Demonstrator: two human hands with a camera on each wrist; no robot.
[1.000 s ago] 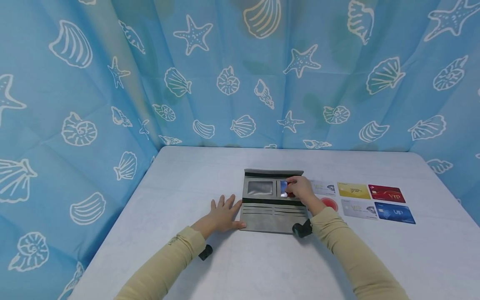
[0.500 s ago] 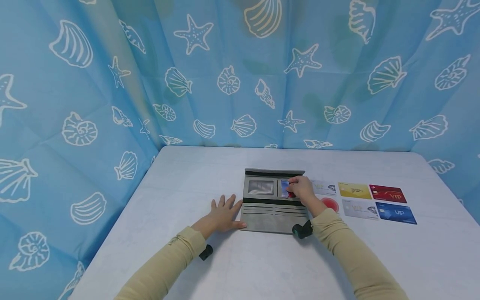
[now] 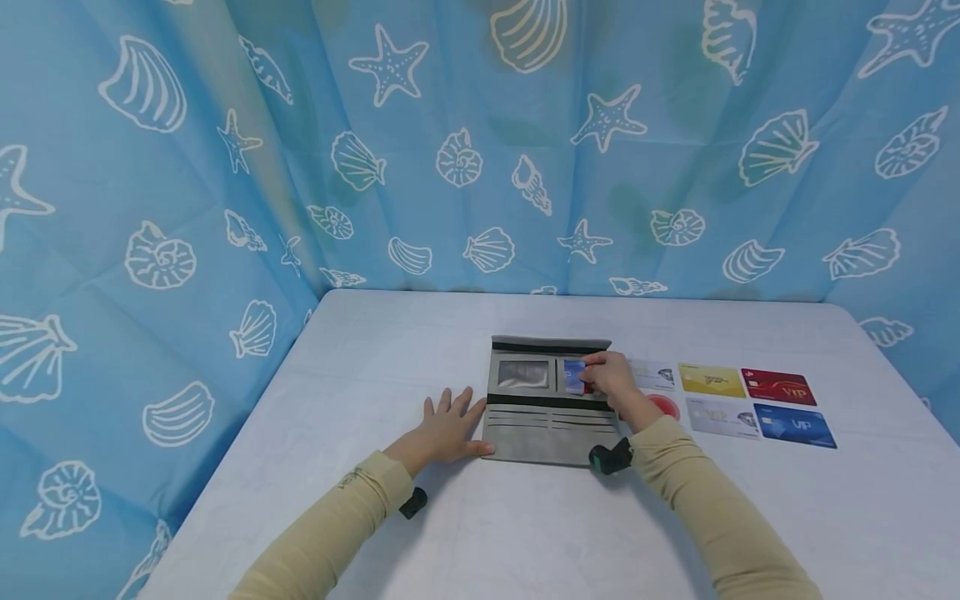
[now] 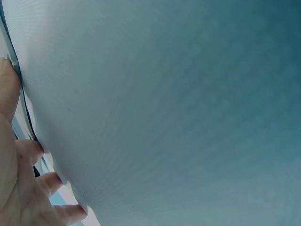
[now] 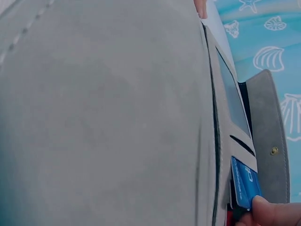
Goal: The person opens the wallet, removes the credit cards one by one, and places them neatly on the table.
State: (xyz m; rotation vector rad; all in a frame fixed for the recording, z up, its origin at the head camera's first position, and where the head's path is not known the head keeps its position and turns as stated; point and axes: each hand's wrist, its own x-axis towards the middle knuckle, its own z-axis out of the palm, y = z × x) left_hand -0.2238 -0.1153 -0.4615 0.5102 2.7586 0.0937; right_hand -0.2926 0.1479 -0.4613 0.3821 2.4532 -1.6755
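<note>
An open grey wallet (image 3: 551, 446) lies on the white table, with a clear window and rows of card slots. At the right of its upper panel, a blue card (image 3: 573, 377) overlaps the slot area. My right hand (image 3: 611, 377) pinches that card's right end between thumb and fingers; the card (image 5: 245, 181) shows blue with white lettering in the right wrist view. A bit of red shows under the fingertips. My left hand (image 3: 444, 429) lies with fingers spread on the table, its thumb at the wallet's left edge.
Right of the wallet lie several cards: a yellow card (image 3: 712, 380), a red card (image 3: 780, 387), a blue VIP card (image 3: 795, 425) and a silver card (image 3: 722, 417). A red round mark (image 3: 664, 406) shows partly behind the right wrist. A shell-print curtain (image 3: 480, 167) hangs behind the table.
My right fingers have shifted slightly to the right along the blue card, so more of its face shows. The left hand stays in place by the wallet.
</note>
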